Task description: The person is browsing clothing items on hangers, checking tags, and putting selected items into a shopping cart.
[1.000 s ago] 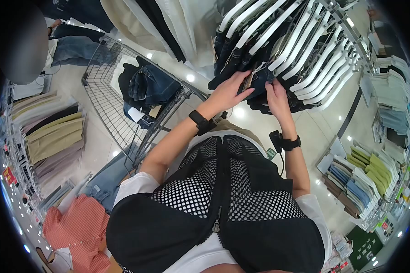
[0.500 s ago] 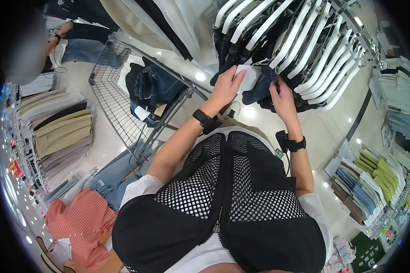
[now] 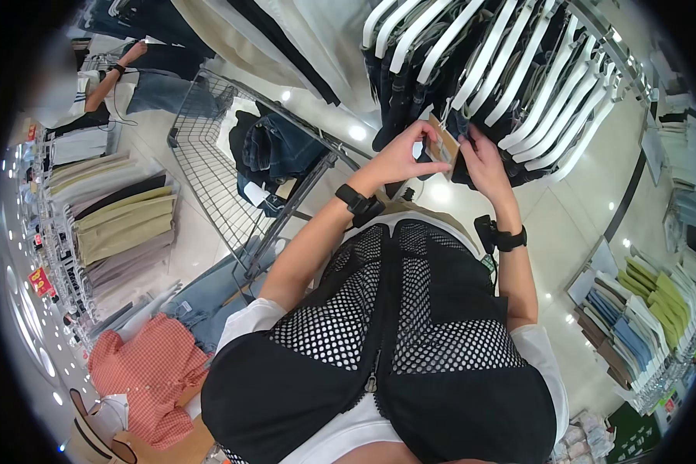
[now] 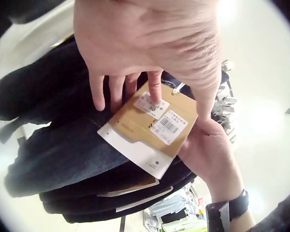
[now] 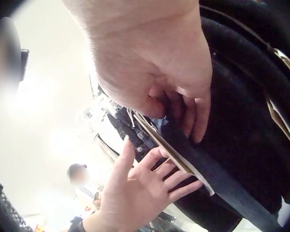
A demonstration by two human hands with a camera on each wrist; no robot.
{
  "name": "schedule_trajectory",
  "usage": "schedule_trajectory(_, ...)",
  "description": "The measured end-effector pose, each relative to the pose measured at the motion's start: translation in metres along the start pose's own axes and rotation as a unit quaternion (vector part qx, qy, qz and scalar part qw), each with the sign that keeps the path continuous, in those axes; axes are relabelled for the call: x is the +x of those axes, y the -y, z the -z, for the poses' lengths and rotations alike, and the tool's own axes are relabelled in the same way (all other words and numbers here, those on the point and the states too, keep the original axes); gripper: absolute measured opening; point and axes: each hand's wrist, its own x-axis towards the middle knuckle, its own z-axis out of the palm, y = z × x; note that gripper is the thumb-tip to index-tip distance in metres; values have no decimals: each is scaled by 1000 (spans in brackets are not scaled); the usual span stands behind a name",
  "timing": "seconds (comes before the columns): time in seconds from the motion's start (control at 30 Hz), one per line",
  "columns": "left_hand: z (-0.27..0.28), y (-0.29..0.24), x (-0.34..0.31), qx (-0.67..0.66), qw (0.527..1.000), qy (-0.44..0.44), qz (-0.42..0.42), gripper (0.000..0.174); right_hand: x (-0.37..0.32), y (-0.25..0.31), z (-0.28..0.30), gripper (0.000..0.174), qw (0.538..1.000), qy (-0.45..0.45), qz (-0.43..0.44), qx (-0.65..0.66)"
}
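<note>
A tan paper price tag with white stickers, one bearing a barcode, hangs by a string from dark blue jeans. My left hand is at the tag with fairly straight fingers, one fingertip resting on a sticker in the left wrist view. Its thumb stands apart from the tag in the right wrist view. My right hand pinches the dark denim close beside the tag, thumb and fingers curled round the cloth. White hangers holding more dark trousers crowd the rail above both hands.
Left of the rail stands a wire shopping cart with folded jeans inside. Pale trousers hang beyond it. Clothing racks line both sides, with a red checked shirt at lower left. Another person's arm shows at upper left.
The tag has turned from its white side to its tan, stickered face, with my left fingers now spread at it. My right hand has stayed at the denim.
</note>
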Motion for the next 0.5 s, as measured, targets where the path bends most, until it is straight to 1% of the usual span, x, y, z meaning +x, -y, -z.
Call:
schedule_trajectory(0.07,-2,4,-1,65,998,-3,-4,62,1,-7,0,44,1000,-2,21,12)
schedule_trajectory(0.1,-5,2,-2,68,998,-3,-5,62,0,-7,0,45,1000,5,17,13)
schedule_trajectory(0.17,-7,-2,-3,57,997,-49,17,64,0,-4,2,46,1000,9,16,15)
schedule_trajectory(0.2,-6,0,-2,59,997,-48,15,64,-1,-3,2,45,1000,14,5,11)
schedule_trajectory(0.27,-3,4,-3,30,997,-48,53,60,-3,0,4,44,1000,18,-4,6)
schedule_trajectory(0.3,-2,4,-3,31,997,-47,52,60,-4,3,4,42,999,31,-7,21)
schedule_trajectory(0.37,-3,3,-4,-37,996,-54,55,52,-6,5,6,41,998,45,-10,36)
schedule_trajectory(0.43,-2,7,-5,-46,995,-65,61,49,-6,5,10,39,990,118,-50,52)
schedule_trajectory(0.47,-2,8,-6,-54,993,-77,68,46,-6,6,14,39,990,117,-49,52)
schedule_trajectory(0.5,-3,7,-6,-53,993,-77,67,46,-6,8,15,40,983,152,-72,78)
